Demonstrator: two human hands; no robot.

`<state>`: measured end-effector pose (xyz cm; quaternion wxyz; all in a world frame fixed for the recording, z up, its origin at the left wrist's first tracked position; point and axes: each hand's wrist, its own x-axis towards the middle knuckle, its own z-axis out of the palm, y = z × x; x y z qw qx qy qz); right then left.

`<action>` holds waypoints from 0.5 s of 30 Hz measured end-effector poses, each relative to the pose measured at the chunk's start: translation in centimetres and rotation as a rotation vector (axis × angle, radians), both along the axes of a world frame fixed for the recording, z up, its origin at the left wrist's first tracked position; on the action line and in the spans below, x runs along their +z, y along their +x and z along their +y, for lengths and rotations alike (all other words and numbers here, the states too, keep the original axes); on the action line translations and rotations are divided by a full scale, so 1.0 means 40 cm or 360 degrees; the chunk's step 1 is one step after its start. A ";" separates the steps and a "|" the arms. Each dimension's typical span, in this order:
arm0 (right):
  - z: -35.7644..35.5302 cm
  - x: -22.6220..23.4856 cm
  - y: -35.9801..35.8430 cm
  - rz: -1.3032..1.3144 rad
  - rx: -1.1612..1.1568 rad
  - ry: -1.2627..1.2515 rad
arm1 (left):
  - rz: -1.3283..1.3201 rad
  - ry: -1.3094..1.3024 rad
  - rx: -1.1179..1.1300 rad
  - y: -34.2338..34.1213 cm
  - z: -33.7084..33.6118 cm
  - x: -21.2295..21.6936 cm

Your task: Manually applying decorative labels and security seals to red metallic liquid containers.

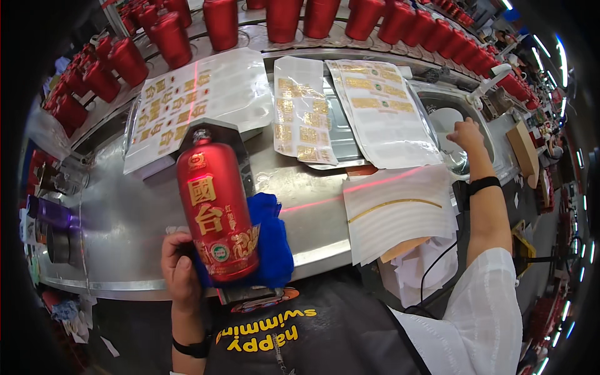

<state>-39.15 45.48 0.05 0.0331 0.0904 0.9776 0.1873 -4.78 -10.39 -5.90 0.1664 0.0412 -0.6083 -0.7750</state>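
A red bottle [215,206] with gold lettering and a green-and-white round emblem lies tilted on a dark cradle [242,164] with blue cloth [272,240] under its lower end. Beside its base is my left hand [181,265], fingers curled in against the bottle's edge and the cloth; what they grip is hidden. My right hand [467,134] reaches out over the metal sink [499,145], fingers drawn together. Anything between those fingertips is too small to make out. Below that hand a pale round dish [445,120] sits in the sink.
Sheets of gold stickers [384,94] lie along the bench, with a narrower sheet [300,119] and a white stack [194,100] to their left. White backing paper with a gold strip [406,215] overhangs the front edge. Red bottles [219,25] line the conveyor behind. A tap [489,82] rises beside the sink.
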 end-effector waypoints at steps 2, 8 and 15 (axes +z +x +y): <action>0.094 0.011 -0.021 0.0105 0.0081 -0.0158 | 0.0027 -0.0009 -0.0028 -0.002 0.001 0.000; 0.031 0.127 0.046 0.0479 0.0482 -0.0296 | 0.0046 -0.0067 -0.0048 0.009 -0.004 -0.005; -0.134 0.199 0.097 0.0362 0.0899 -0.0076 | 0.0073 -0.0088 -0.0077 0.005 -0.003 -0.006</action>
